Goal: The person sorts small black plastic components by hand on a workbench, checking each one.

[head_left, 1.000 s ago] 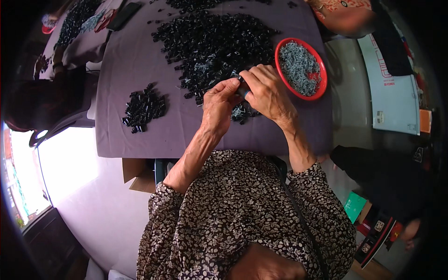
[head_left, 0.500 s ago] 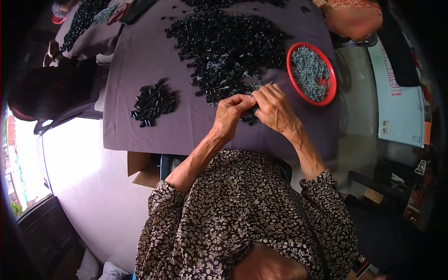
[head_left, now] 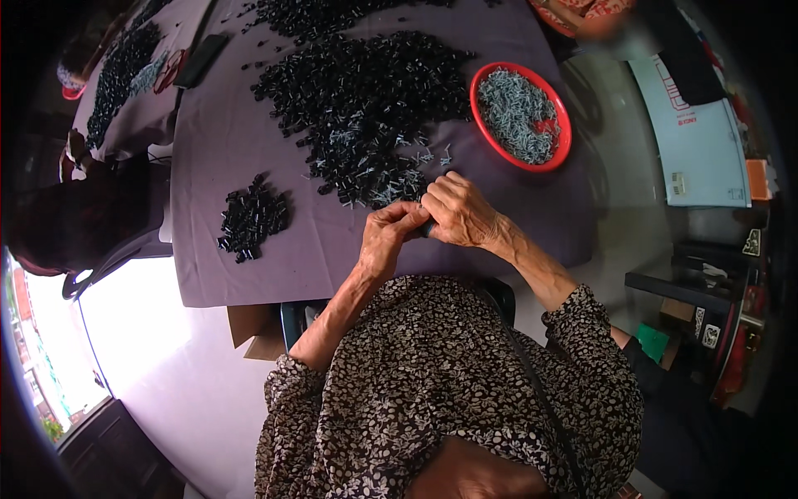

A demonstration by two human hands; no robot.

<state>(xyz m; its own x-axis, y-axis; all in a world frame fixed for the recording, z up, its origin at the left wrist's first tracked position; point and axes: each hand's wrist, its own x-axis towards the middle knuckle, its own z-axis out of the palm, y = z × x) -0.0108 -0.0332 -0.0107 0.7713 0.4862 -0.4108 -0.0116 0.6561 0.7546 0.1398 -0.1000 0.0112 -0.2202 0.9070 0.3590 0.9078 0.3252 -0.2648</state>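
Note:
My left hand (head_left: 388, 239) and my right hand (head_left: 462, 213) meet over the near part of the table. Both are closed, thumbs and fingers pressed together around a small black plastic piece (head_left: 427, 227). Most of that piece is hidden by my fingers. Just beyond my hands spreads a big heap of small black plastic pieces (head_left: 366, 91), with thin grey metal pins (head_left: 399, 185) scattered along its near edge. A smaller pile of black pieces (head_left: 253, 218) lies to the left. To the right stands a red bowl (head_left: 568, 137) holding many grey pins (head_left: 515, 112).
A purple-grey cloth (head_left: 324, 249) covers the table. At the far left, a dark flat object (head_left: 202, 61) lies near another black heap (head_left: 125, 75). A co-worker's patterned sleeve (head_left: 611, 8) shows at top right. A white carton (head_left: 686, 133) stands beyond the right edge.
The view has shifted, so the table and bowl sit further left. My hands stay together, closer to my body, and my right fingers have curled in more tightly around the black piece.

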